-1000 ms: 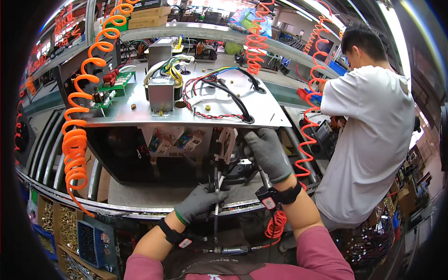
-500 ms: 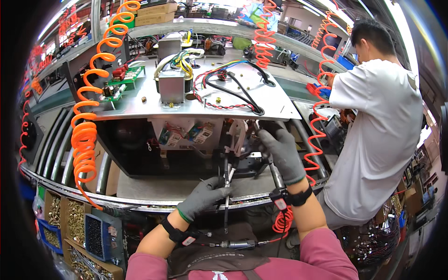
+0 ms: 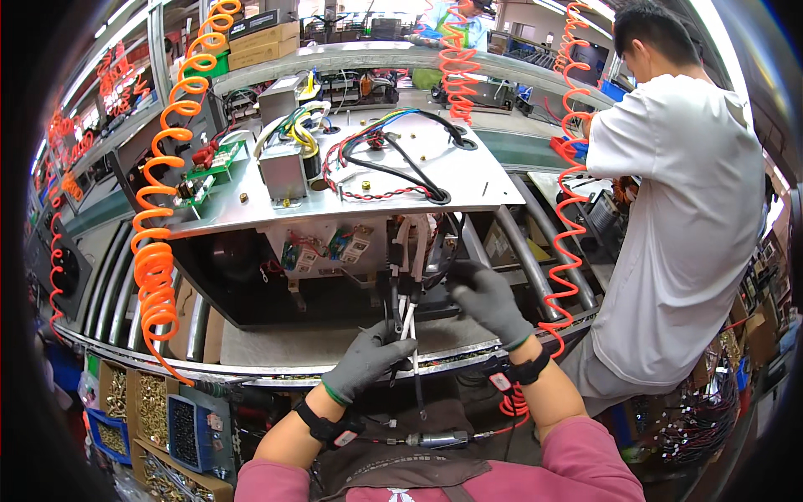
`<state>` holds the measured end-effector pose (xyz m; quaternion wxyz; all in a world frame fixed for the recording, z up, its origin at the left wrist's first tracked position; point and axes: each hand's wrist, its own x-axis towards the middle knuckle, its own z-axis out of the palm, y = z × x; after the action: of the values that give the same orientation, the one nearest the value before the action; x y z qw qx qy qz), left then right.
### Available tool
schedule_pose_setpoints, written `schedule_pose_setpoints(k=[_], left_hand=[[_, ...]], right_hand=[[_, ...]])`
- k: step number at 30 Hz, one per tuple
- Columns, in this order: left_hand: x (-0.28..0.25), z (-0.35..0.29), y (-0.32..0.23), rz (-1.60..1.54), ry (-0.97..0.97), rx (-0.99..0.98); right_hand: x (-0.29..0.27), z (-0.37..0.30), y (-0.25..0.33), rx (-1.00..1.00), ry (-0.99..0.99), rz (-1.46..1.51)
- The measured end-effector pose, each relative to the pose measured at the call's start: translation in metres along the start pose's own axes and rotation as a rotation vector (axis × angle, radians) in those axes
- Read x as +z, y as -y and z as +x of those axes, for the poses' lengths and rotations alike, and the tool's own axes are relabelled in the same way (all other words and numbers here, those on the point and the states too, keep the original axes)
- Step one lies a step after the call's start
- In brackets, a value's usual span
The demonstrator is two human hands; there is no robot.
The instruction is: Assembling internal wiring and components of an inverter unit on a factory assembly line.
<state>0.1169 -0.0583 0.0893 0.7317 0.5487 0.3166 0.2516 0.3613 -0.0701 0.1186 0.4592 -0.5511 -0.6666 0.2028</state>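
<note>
We're seeing the left hand [image 3: 368, 360], gloved in grey, pinching a bunch of black and white cables [image 3: 408, 318] between thumb and fingers. The cables are coming down out of the right part of the open-fronted dark housing [image 3: 201, 276], under the overhanging metal plate [image 3: 489, 191]; their free ends are hanging below the hand, one reaching past the conveyor's near edge toward the apron [image 3: 368, 477]. The right hand [image 3: 489, 305], also in a grey glove, is hovering just right of the bunch, fingers partly curled and pointing inward; we can't tell whether it's pinching or touching anything, as the fingertips are blurring into the dark wiring.

On top, the plate is carrying a boxy transformer [image 3: 284, 176] with white and yellow wires, green circuit boards [image 3: 219, 164] at its left, and a loop of coloured and black wires [image 3: 404, 155] running into grommets near the right side. The housing is sitting on a grey board [image 3: 276, 345] over the rollers [image 3: 502, 243].

An orange coiled hose [image 3: 155, 289] is dangling at left; bins of small fasteners [image 3: 153, 410] are standing at lower left. A silver cylindrical tool [image 3: 441, 438] is lying across near the apron. A co-worker in a white shirt [image 3: 677, 209] is standing at right, facing the line.
</note>
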Motion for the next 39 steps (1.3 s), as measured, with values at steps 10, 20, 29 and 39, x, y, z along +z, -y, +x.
schedule_pose_setpoints(k=[10, 20, 29, 39], left_hand=[[0.004, -0.009, -0.01, 0.002, -0.078, -0.071], [0.002, -0.005, -0.008, -0.079, -0.008, -0.07], [0.008, 0.004, -0.009, -0.085, 0.026, -0.118], [0.004, 0.001, -0.011, -0.102, -0.023, -0.149]], right_hand=[[0.009, 0.048, -0.043, 0.076, 0.058, -0.314], [0.008, 0.053, -0.045, 0.337, 0.083, 0.048], [0.018, 0.063, -0.034, 0.39, 0.062, 0.396], [-0.006, 0.057, -0.043, 0.163, 0.002, -0.156]])
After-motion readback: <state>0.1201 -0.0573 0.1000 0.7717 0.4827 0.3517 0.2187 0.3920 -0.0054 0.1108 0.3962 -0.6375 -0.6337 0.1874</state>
